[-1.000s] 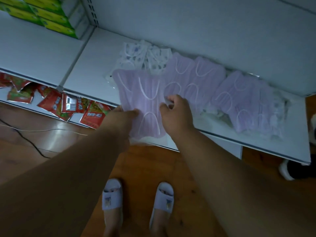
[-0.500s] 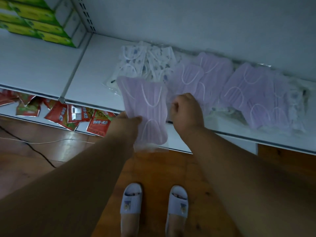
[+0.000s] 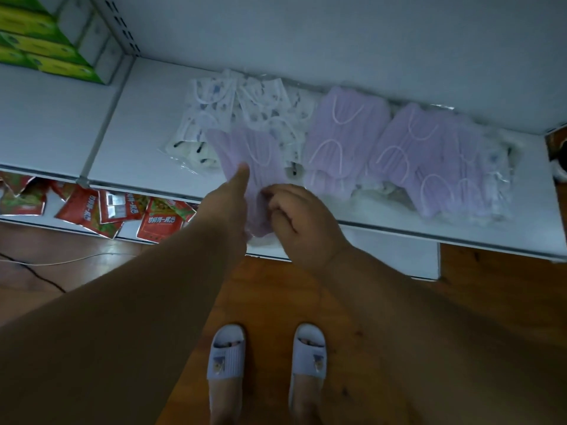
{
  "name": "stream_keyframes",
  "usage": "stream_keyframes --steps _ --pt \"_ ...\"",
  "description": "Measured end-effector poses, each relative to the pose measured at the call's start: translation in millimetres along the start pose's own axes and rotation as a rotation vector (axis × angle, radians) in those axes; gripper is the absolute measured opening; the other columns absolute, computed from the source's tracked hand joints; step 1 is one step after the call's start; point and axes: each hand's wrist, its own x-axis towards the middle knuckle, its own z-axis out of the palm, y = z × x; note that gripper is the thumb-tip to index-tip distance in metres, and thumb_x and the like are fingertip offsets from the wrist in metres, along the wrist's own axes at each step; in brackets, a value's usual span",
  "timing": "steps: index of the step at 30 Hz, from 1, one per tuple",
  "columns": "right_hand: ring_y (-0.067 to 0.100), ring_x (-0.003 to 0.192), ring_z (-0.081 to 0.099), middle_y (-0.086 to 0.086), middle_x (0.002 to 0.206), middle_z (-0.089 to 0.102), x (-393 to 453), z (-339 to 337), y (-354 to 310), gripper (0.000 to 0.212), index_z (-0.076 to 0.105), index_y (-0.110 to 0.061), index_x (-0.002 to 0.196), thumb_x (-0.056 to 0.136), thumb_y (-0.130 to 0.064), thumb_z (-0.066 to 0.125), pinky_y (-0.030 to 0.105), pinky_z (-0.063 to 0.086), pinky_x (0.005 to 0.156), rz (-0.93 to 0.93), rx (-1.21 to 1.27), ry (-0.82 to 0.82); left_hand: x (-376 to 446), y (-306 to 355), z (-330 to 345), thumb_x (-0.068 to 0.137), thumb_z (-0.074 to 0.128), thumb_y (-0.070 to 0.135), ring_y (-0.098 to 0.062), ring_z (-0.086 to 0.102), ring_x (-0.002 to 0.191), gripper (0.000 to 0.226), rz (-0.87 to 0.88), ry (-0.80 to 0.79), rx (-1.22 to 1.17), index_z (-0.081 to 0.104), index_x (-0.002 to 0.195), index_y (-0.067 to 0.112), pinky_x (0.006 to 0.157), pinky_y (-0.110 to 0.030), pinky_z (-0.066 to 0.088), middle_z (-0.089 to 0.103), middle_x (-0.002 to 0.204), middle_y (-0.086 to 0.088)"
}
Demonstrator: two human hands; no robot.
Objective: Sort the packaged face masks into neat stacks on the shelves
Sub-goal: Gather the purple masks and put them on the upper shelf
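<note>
Both hands grasping one purple mask pack [image 3: 251, 167], left hand [image 3: 227, 204], right hand [image 3: 294, 216]

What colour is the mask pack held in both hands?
Pale lilac with white ear loops, the mask pack shows best in the head view.

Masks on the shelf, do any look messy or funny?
Yes. The purple mask packs lie fanned and overlapping, not stacked, with patterned white packs mixed in beside them. One purple pack, held by the left hand and right hand, hangs over the shelf edge.
</note>
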Motion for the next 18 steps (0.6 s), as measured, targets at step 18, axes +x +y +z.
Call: stream_keyframes --steps 18 --pt "0.026 0.090 0.059 0.006 0.097 0.061 21.4 -36.3 60.9 0.007 0.059 -0.014 0.094 0.093 -0.019 0.056 0.042 0.050 0.082 0.459 -0.275 0.344 16.5 -16.1 11.5 0.094 0.060 0.021 -0.030 0.062 0.090 0.012 0.166 0.120 0.374 0.059 0.106 0.022 0.078 -0.037 0.052 0.064 0.092 -0.005"
